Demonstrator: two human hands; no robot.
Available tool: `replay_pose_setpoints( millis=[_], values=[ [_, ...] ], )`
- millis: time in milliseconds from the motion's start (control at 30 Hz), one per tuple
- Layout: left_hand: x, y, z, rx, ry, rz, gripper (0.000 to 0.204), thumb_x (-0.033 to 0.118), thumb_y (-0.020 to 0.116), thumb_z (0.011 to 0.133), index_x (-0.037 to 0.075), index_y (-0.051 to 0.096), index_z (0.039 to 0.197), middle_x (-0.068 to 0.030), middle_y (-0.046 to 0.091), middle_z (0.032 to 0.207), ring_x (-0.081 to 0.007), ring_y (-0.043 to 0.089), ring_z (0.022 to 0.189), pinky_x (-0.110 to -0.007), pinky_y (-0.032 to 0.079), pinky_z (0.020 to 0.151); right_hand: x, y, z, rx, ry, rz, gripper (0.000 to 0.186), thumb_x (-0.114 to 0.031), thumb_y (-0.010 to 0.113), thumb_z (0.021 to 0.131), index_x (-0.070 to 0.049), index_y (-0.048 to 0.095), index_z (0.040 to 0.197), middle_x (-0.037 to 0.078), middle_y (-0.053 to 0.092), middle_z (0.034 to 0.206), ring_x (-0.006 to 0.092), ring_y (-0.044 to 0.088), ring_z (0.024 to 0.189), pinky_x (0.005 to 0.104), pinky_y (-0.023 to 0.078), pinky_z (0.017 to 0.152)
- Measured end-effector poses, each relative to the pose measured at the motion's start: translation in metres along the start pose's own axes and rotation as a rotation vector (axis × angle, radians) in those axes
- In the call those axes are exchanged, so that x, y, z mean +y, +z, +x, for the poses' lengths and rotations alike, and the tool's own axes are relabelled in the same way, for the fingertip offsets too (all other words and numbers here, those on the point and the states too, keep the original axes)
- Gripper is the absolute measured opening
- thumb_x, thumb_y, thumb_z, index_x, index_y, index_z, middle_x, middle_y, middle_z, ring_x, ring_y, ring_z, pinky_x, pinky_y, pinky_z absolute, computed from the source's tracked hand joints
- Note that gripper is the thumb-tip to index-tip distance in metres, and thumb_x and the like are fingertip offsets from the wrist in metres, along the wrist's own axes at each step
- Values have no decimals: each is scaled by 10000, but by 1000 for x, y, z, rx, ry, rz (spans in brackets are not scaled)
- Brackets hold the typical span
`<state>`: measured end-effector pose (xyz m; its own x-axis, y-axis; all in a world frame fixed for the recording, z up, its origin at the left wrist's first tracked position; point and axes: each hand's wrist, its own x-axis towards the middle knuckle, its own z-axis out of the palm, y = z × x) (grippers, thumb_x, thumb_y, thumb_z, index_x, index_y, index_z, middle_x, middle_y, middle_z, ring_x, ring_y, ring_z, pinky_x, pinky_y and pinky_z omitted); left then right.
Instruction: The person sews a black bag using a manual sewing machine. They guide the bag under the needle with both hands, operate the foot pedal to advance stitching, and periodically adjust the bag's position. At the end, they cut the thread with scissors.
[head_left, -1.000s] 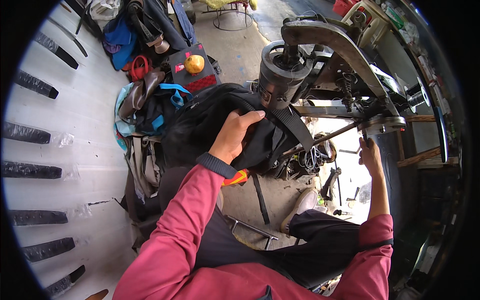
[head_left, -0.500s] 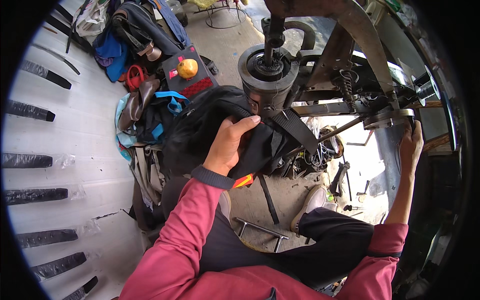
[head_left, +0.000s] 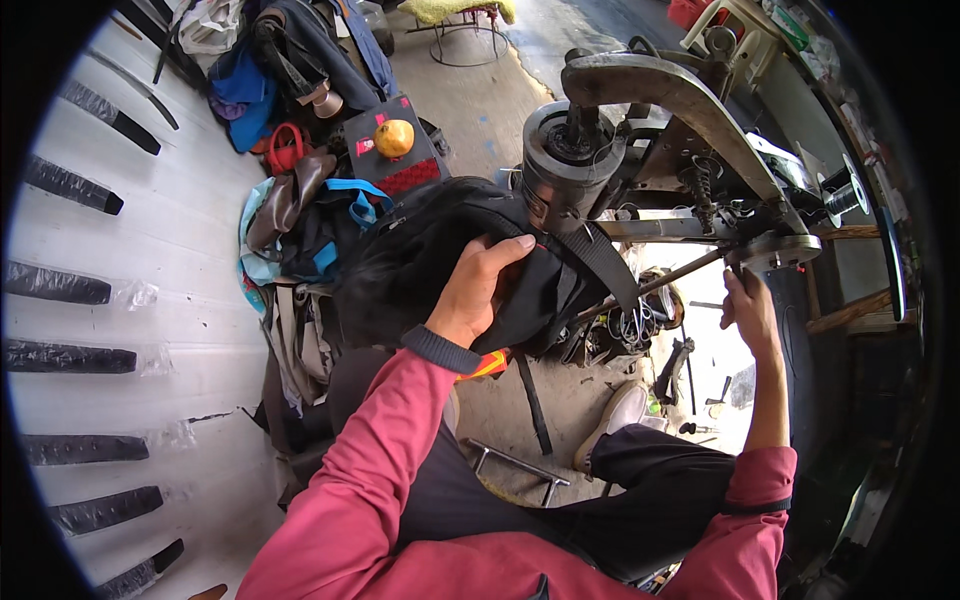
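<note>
Lining the white panel [head_left: 215, 350] well to the left of the black backpack [head_left: 400, 262] are at least seven dark strips [head_left: 70, 358], partly wrapped in clear film. Nearer the backpack on its left lie one brown bag [head_left: 285, 207] and one red handbag [head_left: 287, 152]; just beyond it stands one dark box [head_left: 412, 177], a single yellowish fruit [head_left: 394, 138] on top. The lone backpack has its right end at the lower end of one grey cylinder [head_left: 562, 165] on a metal machine [head_left: 660, 78]. Near that end the left hand [head_left: 470, 292], partly closed, pinches the backpack's cloth: the thumb lies on top, the other fingers mostly hidden, so I cannot tell their spread. Below the backpack show two shoes [head_left: 613, 422], one mostly covered. Well to its right, the right hand [head_left: 752, 305] is curled, nearly closed, around a handle under one metal wheel [head_left: 780, 250]; farther right of the backpack is one spool [head_left: 846, 198].
</note>
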<state>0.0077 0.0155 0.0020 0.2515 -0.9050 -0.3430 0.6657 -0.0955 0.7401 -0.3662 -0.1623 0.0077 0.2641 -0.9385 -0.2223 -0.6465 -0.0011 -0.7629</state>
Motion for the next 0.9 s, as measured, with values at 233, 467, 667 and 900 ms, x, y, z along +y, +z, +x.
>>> replay_pose_setpoints(
  millis=[233,467,667,900],
  values=[
    [0,1,3,-31,-11,-13,211,152,721,905,29,659,1065,-30,678,972,-128,656,877,-269,529,813,11,-92,19,597,-98,-319,296,-287,536,1048,-6,624,1084,151,622,770,248,553,662,367,446,628],
    [-1,0,2,-50,-2,-26,210,146,713,913,27,662,1078,-21,674,983,-123,650,886,-263,524,834,59,-19,34,85,232,-29,369,-314,556,1004,36,591,1116,92,613,672,169,624,507,308,507,508],
    [-2,-3,5,-67,-8,2,253,166,736,907,33,656,1107,-52,703,1018,-170,692,922,-300,556,861,-13,-36,-4,251,-212,117,267,-283,575,1051,-31,587,965,-17,500,635,81,496,529,249,400,499],
    [-3,2,2,-38,5,-17,177,161,717,948,19,679,1047,-31,693,1000,-117,658,884,-269,537,822,54,-86,40,596,-33,-242,268,-284,554,1034,-27,618,1077,103,566,732,178,543,661,359,447,624]
  ],
)
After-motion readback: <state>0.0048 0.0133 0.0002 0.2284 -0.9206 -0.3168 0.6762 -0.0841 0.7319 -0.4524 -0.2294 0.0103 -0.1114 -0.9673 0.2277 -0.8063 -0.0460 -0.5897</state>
